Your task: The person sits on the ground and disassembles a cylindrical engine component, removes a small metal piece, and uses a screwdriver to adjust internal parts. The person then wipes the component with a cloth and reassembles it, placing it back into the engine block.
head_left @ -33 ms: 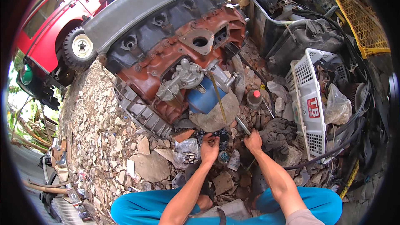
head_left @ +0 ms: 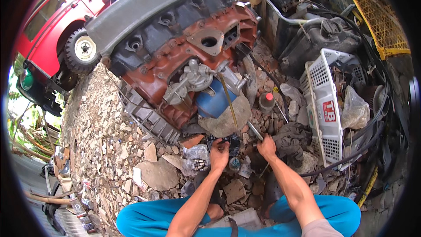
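Observation:
My right hand (head_left: 266, 147) is closed round the lower end of a silver metal bar (head_left: 255, 130), which tilts up and left toward a large stone. My left hand (head_left: 219, 154) is over a dark plastic bag (head_left: 234, 145), its fingers curled together; whether they hold anything small is not clear. Beside it lies a clear plastic bag with small metal parts (head_left: 196, 159). Ahead of both hands stands a rust-red engine block (head_left: 175, 57) with a grey metal pump-like part (head_left: 191, 81), a blue oil filter (head_left: 215, 101) and a thin brass-coloured strip (head_left: 227, 96).
Broken stones cover the ground. To the right are a dark bottle with a red cap (head_left: 266, 102), a dark rag (head_left: 293, 139), a white plastic crate (head_left: 325, 109) and black hoses. A large stone (head_left: 228, 116) sits under the filter. A red vehicle (head_left: 52, 26) is at far left.
The view has shifted very slightly. Both hands keep almost the same place, and the silver bar stays in my right hand.

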`<action>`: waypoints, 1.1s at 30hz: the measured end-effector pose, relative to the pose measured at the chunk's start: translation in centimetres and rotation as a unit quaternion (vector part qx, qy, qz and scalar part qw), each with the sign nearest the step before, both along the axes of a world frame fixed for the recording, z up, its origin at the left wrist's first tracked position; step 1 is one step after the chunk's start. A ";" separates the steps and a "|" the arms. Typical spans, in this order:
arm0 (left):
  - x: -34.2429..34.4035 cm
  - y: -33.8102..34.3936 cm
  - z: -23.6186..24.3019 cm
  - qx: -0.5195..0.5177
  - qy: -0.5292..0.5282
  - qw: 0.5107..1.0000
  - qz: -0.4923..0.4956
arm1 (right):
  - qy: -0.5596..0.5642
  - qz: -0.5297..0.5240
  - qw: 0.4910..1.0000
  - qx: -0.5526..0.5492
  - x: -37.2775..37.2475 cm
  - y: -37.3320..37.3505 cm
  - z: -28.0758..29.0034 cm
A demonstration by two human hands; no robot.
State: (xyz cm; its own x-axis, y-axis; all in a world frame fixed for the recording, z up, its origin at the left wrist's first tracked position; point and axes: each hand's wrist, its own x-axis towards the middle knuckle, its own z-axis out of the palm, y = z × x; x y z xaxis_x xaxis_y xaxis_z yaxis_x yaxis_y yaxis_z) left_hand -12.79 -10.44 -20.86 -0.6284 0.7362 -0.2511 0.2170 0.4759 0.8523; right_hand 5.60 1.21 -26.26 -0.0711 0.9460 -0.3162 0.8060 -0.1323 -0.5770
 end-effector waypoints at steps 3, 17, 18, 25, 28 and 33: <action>1.4 1.1 3.1 -0.001 -0.134 0.991 -0.006 | 0.052 0.036 0.998 -0.010 2.6 1.3 -2.0; -1.0 2.7 5.8 0.185 0.026 0.981 0.050 | 0.039 0.070 0.996 0.025 3.4 6.8 6.5; -1.2 3.1 5.7 0.211 0.013 0.977 0.041 | 0.034 0.057 0.997 0.042 3.3 7.4 6.5; 0.1 5.3 9.0 0.397 0.200 0.888 0.114 | 0.092 -0.009 0.974 0.206 1.2 10.5 7.4; -0.7 6.3 15.3 0.502 0.361 0.783 0.065 | 0.073 0.090 0.925 0.363 0.9 12.9 8.5; -2.6 8.5 25.8 0.525 0.420 0.740 0.011 | 0.163 0.238 0.849 0.444 -1.6 19.5 14.7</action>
